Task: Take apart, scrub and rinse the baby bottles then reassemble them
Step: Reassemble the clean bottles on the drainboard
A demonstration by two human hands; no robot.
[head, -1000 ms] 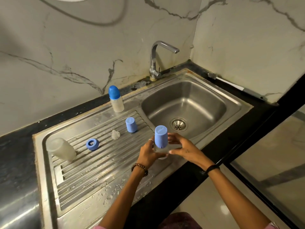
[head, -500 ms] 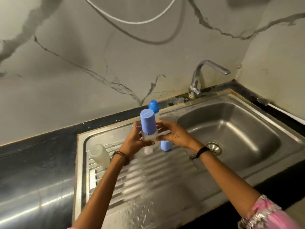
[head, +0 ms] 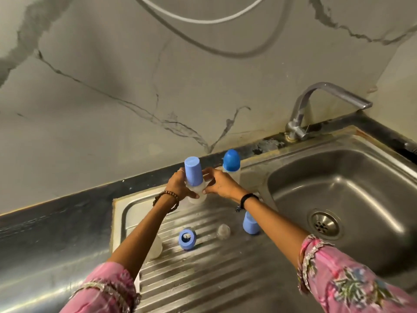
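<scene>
The capped translucent plastic baby bottle, gripped by left hand and right hand mid-frame, looks reassembled, while a blue ring, clear teat and blue cap lie loose lower down.

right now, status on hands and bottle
Left hand and right hand both grip capped bottle above drainboard. Second capped bottle stands close behind. Loose parts lie below.

A shiny metal sink with a round drain sits on the right in a dark counter, a curved tap stands behind it, and a white hose hangs on the far wall.
</scene>
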